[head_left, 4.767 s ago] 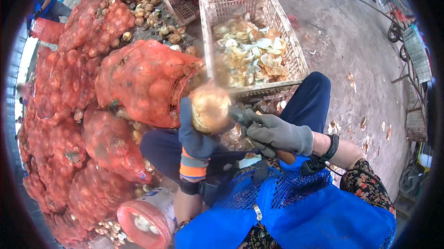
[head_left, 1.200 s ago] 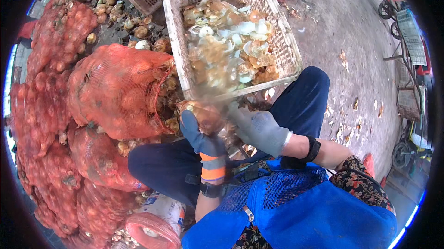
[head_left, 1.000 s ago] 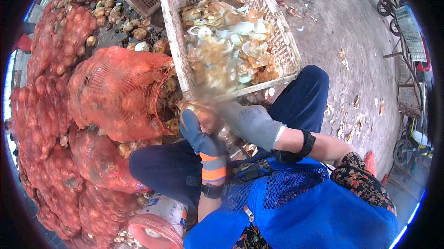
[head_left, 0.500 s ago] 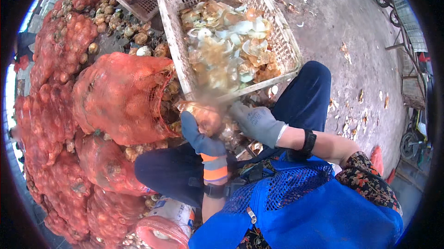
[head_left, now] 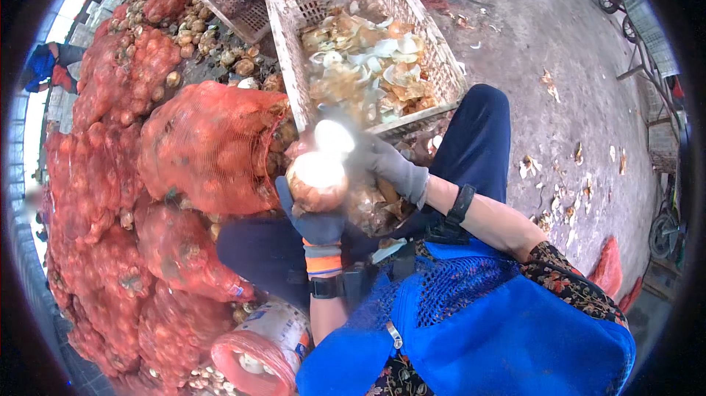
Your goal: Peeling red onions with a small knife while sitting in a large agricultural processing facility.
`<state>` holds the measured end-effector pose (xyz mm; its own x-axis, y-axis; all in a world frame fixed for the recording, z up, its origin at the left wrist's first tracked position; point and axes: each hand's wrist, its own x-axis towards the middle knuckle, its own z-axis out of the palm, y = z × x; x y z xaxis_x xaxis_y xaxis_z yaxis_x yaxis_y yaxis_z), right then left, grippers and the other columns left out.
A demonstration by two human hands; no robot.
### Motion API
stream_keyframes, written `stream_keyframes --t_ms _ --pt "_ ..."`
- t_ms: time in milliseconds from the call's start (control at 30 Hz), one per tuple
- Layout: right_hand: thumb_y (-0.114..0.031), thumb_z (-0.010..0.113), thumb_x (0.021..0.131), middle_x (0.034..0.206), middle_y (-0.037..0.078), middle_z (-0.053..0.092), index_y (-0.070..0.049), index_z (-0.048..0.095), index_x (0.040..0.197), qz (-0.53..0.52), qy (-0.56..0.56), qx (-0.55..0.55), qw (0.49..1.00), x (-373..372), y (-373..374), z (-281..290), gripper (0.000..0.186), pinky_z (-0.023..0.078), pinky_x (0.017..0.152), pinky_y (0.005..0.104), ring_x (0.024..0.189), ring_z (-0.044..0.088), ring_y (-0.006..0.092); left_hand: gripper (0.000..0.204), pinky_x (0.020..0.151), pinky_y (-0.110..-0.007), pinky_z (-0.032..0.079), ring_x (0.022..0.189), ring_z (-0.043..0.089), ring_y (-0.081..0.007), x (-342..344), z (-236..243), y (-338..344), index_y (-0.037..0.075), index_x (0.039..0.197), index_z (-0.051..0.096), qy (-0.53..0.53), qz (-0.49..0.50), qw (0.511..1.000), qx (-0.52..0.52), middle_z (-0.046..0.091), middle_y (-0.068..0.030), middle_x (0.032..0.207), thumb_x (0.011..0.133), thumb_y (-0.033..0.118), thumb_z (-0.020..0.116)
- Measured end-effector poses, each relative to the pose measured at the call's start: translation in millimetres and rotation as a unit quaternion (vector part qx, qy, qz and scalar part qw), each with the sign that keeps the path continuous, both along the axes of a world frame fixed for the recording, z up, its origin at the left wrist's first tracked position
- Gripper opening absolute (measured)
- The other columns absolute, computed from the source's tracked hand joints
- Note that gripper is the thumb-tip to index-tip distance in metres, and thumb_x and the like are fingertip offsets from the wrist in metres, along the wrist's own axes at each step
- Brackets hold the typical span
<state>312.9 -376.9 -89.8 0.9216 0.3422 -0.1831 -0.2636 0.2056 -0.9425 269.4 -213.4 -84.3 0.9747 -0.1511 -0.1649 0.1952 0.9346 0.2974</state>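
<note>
My left hand, in a dark blue-grey glove with an orange-striped cuff, grips a large onion from below. Papery brown skin covers the onion's lower side, while a bright white patch shows on top. Right above it is a glaring white round shape, perhaps a cut piece; glare and blur hide its detail. Close on the onion's right is my right hand, in a grey glove with fingers bent inward. Whatever those fingers hold is smeared by motion. A crate of onion peelings stands just beyond both hands.
Red mesh sacks of onions crowd the left side. Loose onions lie by a second crate at the back left. A pink-rimmed bag holding white pieces stands beside my left leg. Scattered skins litter the floor at right.
The onion now shows a bright white patch where brown skin faced up before. My right hand has come up closer beside it. The whole view has shifted slightly.
</note>
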Motion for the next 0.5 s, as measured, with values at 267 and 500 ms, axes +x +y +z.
stream_keyframes --t_ms 267,500 --pt "-0.017 0.055 0.087 0.121 0.01 0.052 -0.008 0.032 0.139 0.035 0.186 0.476 0.859 -17.9 -3.8 74.0 0.057 0.049 0.083 0.0281 0.1 0.056 0.0168 0.042 0.091 -0.039 0.049 0.111 0.053 -0.0263 -13.0 32.0 7.0 0.005 0.127 0.044 -0.29 0.14 0.475 0.819 0.054 -0.0111 0.123 0.095 0.031 0.04" --pt "-0.023 0.053 0.089 0.112 0.007 0.057 -0.003 0.042 0.13 0.12 0.048 0.203 0.971 -10.9 -28.7 47.8 0.047 0.049 0.083 0.0254 0.097 0.058 0.0132 0.047 0.091 -0.041 0.048 0.107 0.056 -0.0274 -24.3 59.6 -1.0 0.002 0.124 0.046 -0.323 0.115 0.417 0.842 0.055 -0.015 0.12 0.095 0.038 0.039"
